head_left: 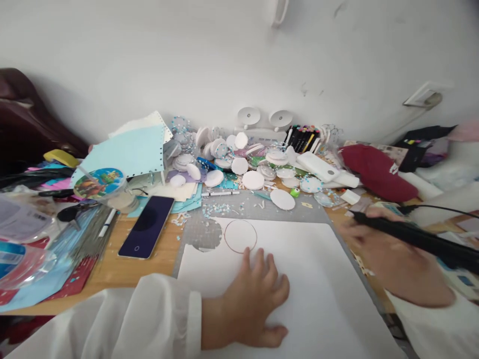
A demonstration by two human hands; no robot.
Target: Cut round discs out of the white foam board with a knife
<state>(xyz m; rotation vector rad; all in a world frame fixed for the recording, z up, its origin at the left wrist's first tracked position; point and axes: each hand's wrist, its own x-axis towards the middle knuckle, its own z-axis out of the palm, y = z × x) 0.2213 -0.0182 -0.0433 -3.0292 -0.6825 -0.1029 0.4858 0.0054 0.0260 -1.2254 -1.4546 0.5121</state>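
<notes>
My left hand (252, 299) lies flat with fingers spread on a large white sheet (314, 279), its fingertips just below a thin circle outline (241, 236) drawn on the sheet. Beside that circle, a rounded piece is cut out of the sheet's upper left edge. Beneath the sheet is a grey mat (310, 212). At the right, my right hand (404, 254) is raised and blurred, its fingers closed around a long black pen-like tool (415, 237) with a cable near it.
Behind the sheet lie many white discs (253, 180) and bead rings. A phone (146, 227), blue dotted paper (127, 149) and a round lidded cup (100, 183) stand left. Markers (304, 138), a white device (317, 166) and a red cap (377, 172) are behind right.
</notes>
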